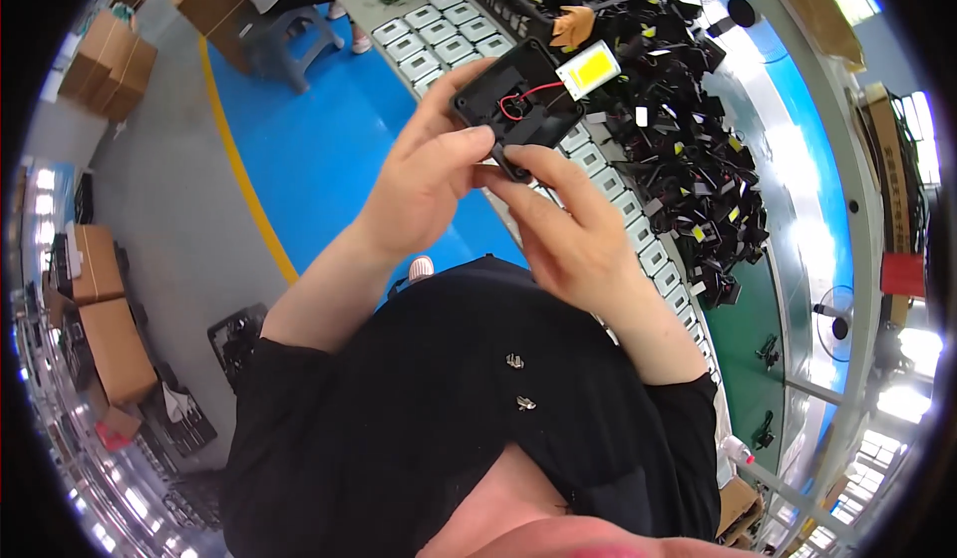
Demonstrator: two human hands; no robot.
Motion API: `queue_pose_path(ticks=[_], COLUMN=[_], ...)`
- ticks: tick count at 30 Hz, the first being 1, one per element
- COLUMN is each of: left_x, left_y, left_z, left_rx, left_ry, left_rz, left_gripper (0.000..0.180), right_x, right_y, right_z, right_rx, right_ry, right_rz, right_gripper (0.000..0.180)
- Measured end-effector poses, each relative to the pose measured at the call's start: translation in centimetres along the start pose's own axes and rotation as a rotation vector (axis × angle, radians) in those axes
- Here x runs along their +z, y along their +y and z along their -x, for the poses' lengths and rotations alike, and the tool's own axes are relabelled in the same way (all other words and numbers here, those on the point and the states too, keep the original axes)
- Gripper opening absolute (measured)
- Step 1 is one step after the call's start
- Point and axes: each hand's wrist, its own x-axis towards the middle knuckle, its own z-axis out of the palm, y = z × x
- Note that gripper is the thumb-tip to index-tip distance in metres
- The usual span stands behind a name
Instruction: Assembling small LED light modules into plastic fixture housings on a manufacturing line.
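Between my hands is a black plastic housing (pixel 543 119), its open inner side facing me. A red wire (pixel 541 89) and a dark one run from inside it to a small white LED panel (pixel 590 69) with a yellow patch, which sticks out past the housing's right edge. My left hand (pixel 424 164) grips the housing's left side, thumb on its near edge. At the near corner, my right hand (pixel 563 209) pinches the housing with thumb and fingers. What lies under the right fingertips is hidden.
Rows of pale square parts (pixel 439 34) line the workbench edge. Behind them lies a large heap of black housings with wires (pixel 688 149), beside a black crate (pixel 498 0). A blue stool (pixel 294 44) and cardboard boxes (pixel 115 349) stand on the floor to the left.
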Motion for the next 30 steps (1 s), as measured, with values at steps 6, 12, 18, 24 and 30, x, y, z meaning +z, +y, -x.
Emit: queue_pose_path(ticks=[6,12,18,24,30], left_x=[-4.0,-3.7,-1.7,-0.9,-0.5], left_y=[5.0,4.8,4.3,3.3,2.5], left_z=[1.6,1.7,1.2,1.0,1.2], left_rx=[-0.321,-0.423,-0.363,-0.322,-0.260], left_ry=[-0.084,0.019,-0.003,-0.001,0.007], left_rz=[-0.024,-0.197,-0.219,-0.191,-0.117], left_gripper=[0.049,0.040,0.039,0.047,0.054], right_x=[-0.9,-4.0,-3.8,-5.3,-6.0], right_y=[-0.1,-1.5,-1.5,-0.5,-0.9], right_z=[-2.1,-3.6,-8.0,-8.0,-7.2], right_rx=[-0.240,-0.106,-0.410,-0.415,-0.355], right_ry=[-0.129,-0.182,-0.203,-0.412,-0.440], right_rz=[-0.045,0.131,0.576,0.781,0.873], right_gripper=[0.015,0.017,0.014,0.020,0.027])
